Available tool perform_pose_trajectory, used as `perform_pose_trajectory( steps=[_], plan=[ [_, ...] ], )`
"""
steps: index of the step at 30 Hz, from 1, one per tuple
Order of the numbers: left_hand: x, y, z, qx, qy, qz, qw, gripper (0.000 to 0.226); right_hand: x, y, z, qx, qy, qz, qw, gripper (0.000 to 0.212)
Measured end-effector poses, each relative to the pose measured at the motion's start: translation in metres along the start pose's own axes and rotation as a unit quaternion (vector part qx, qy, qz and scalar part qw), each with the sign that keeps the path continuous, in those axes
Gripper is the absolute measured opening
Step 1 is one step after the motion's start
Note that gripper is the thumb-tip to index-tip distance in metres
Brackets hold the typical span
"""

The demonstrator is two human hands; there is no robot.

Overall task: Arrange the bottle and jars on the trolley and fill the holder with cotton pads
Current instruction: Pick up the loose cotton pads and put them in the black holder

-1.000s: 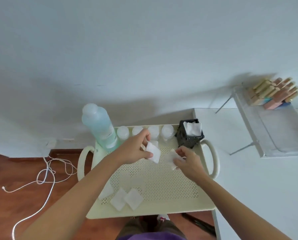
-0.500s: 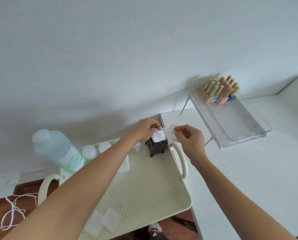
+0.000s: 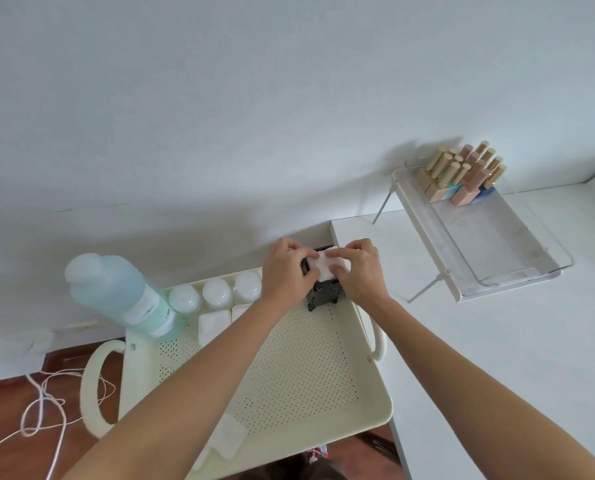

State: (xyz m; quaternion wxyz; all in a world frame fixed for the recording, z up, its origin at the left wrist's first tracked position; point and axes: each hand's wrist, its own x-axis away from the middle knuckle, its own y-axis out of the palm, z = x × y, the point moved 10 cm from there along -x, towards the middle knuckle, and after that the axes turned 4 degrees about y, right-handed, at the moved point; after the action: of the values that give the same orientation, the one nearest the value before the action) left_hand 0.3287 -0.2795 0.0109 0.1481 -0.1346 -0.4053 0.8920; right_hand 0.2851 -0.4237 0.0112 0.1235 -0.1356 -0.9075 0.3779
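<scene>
The cream perforated trolley tray (image 3: 299, 368) carries a tall bottle of pale green liquid (image 3: 123, 299) at its back left and a row of small white-lidded jars (image 3: 216, 294) along the back edge. A black holder (image 3: 325, 292) stands at the back right corner with white cotton pads (image 3: 325, 265) sticking out of its top. My left hand (image 3: 287, 271) and my right hand (image 3: 358, 271) both press on the pads in the holder from either side. Loose pads lie beside the jars (image 3: 213, 325) and near the tray's front edge (image 3: 232, 439).
A white table (image 3: 497, 358) adjoins the trolley on the right. On it stands a raised clear rack (image 3: 490, 244) holding several nail polish bottles (image 3: 462, 174). White cords (image 3: 43, 407) lie on the wooden floor at the left. The wall is close behind.
Both hands carried pads from the middle of the tray to the holder and now press them into its top together. The view has shifted toward the right.
</scene>
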Motion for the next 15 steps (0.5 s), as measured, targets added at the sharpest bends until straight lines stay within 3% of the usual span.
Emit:
perform_pose_trajectory(
  steps=[5, 8, 12, 15],
  plan=[
    [-0.003, 0.004, 0.001, -0.071, -0.029, -0.017, 0.997, 0.027, -0.008, 0.012, 0.006, 0.04, 0.006, -0.029, 0.999, 0.028],
    [0.001, -0.003, 0.003, -0.027, -0.018, -0.005, 0.999, 0.025, -0.006, 0.011, 0.005, 0.052, 0.006, -0.005, 0.999, 0.026],
    [0.023, -0.051, -0.007, 0.098, -0.002, 0.041, 0.994, 0.019, 0.033, -0.009, -0.041, 0.006, -0.134, 0.123, 0.983, 0.019],
    [0.063, -0.097, -0.038, 0.119, -0.017, 0.04, 0.992, 0.008, 0.081, 0.013, -0.078, -0.031, -0.266, 0.08, 0.96, 0.01]
  ],
)
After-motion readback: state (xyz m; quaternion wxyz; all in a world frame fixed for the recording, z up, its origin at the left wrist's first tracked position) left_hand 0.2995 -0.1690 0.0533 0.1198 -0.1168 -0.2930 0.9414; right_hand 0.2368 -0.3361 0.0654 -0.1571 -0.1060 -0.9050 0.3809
